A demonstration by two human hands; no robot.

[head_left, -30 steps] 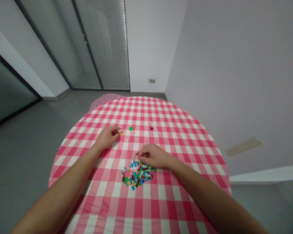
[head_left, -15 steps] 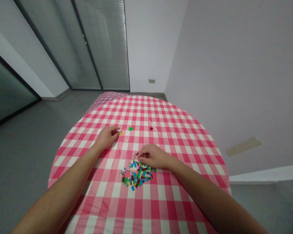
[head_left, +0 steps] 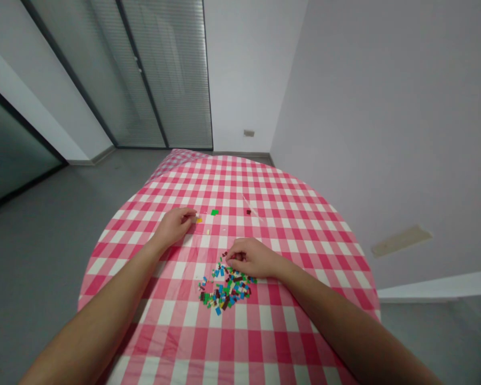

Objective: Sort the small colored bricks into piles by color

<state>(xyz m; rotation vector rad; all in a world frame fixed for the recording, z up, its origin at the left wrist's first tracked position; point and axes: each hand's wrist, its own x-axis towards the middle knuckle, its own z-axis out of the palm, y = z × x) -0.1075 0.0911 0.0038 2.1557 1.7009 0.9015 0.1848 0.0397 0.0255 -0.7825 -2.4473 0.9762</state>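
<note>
A heap of tiny coloured bricks (head_left: 225,287) in blue, green, brown and yellow lies near the middle of a round table (head_left: 312,251) under a red-and-white checked cloth. My right hand (head_left: 251,257) rests at the far edge of the heap, its fingers curled and pinched down among the bricks. My left hand (head_left: 176,223) lies farther back and to the left, fingers curled, with its fingertips beside a small yellow brick (head_left: 199,220). A green brick (head_left: 214,212) and a dark brown brick (head_left: 248,212) lie alone beyond it. What each hand pinches is too small to make out.
A small pale piece (head_left: 208,231) lies between the hands. Grey floor surrounds the table, with glass doors and blinds (head_left: 160,75) at the back left and a plain wall close on the right. A second checked cloth corner (head_left: 172,159) shows behind the table.
Both hands stay almost still. The fingers of my left hand have closed slightly beside the yellow brick.
</note>
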